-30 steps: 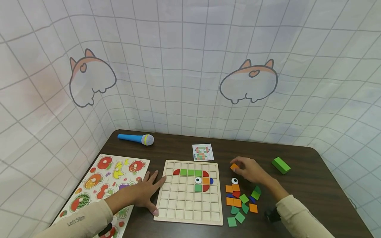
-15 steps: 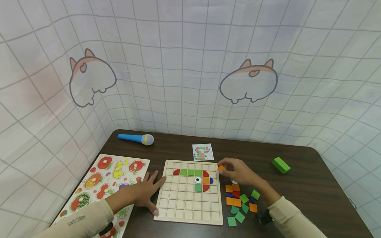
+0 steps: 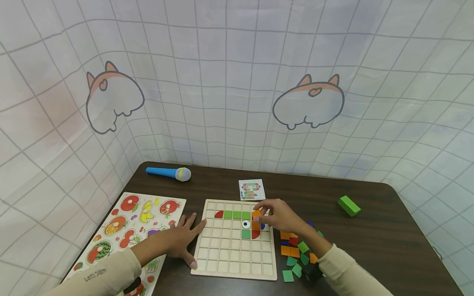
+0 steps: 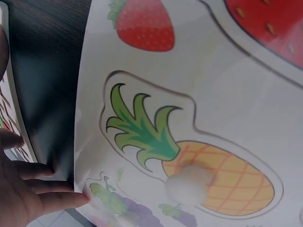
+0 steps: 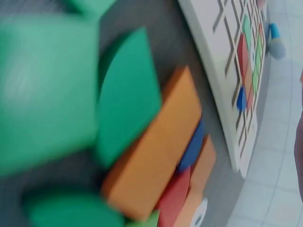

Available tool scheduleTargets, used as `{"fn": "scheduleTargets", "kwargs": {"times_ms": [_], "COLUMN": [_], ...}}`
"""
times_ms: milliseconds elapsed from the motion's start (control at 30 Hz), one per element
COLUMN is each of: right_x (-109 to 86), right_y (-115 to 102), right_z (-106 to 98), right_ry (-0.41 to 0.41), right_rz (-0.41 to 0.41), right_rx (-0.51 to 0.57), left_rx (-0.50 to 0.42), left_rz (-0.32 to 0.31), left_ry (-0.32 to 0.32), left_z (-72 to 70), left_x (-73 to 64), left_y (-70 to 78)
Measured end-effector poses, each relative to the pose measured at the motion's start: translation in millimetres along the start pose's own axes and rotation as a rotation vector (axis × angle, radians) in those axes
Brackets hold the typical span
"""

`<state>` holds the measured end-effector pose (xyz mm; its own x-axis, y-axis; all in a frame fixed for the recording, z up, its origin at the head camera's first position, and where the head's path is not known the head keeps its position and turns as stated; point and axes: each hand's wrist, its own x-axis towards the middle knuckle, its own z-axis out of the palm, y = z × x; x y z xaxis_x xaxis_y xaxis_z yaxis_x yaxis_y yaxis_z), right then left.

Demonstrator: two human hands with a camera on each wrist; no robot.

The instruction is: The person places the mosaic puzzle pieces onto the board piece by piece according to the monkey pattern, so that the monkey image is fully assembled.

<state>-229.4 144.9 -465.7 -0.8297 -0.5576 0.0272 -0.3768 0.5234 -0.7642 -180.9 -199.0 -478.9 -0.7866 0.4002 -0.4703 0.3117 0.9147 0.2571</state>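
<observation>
Between thumb and fingers of my right hand (image 3: 280, 216) is an orange square tile (image 3: 256, 213), over the upper right of the wooden grid board (image 3: 229, 263). Below it in the head view sits another orange tile (image 3: 256, 225), with a red quarter-round tile (image 3: 256, 234) under that. Green squares (image 3: 237, 215), a red quarter-round at the left and a round eye tile (image 3: 246, 224) lie in the grid. My left hand (image 3: 179, 239) rests with spread fingers at the board's left edge, thumb on its lower corner. Only a sliver of the right hand shows in the right wrist view.
Several loose tiles (image 3: 290, 251) lie right of the grid board, partly under the right forearm. A fruit knob puzzle (image 4: 236, 94) lies beneath the left forearm. Farther back are a pattern card (image 3: 252, 189), a blue toy microphone (image 3: 168, 172) and a green block (image 3: 349, 205).
My right hand has carried the orange tile leftward from beside the loose tiles to over the grid board. The left hand has stayed in place.
</observation>
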Motion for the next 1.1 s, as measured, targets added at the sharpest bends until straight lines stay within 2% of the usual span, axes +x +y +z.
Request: {"fn": "scheduleTargets", "kwargs": {"times_ms": [400, 667, 833, 1100], "right_x": [35.9, 56.3, 65.2, 71.0], "right_y": [-22, -30, -35, -41], "right_z": [47, 72, 85, 97], "right_ry": [-0.069, -0.052, -0.02, 0.003], "right_rz": [0.095, 0.148, 0.176, 0.196], "right_rx": [0.137, 0.13, 0.091, -0.092], "left_rx": [0.022, 0.024, 0.018, 0.019], "left_rz": [0.012, 0.012, 0.034, 0.034], "left_ry": [0.013, 0.018, 0.01, 0.015], "left_z": [-2.3, -2.7, -0.6, 2.0], "left_x": [1.2, 1.2, 2.6, 2.7], "left_y": [2.2, 2.4, -2.2, -6.1]}}
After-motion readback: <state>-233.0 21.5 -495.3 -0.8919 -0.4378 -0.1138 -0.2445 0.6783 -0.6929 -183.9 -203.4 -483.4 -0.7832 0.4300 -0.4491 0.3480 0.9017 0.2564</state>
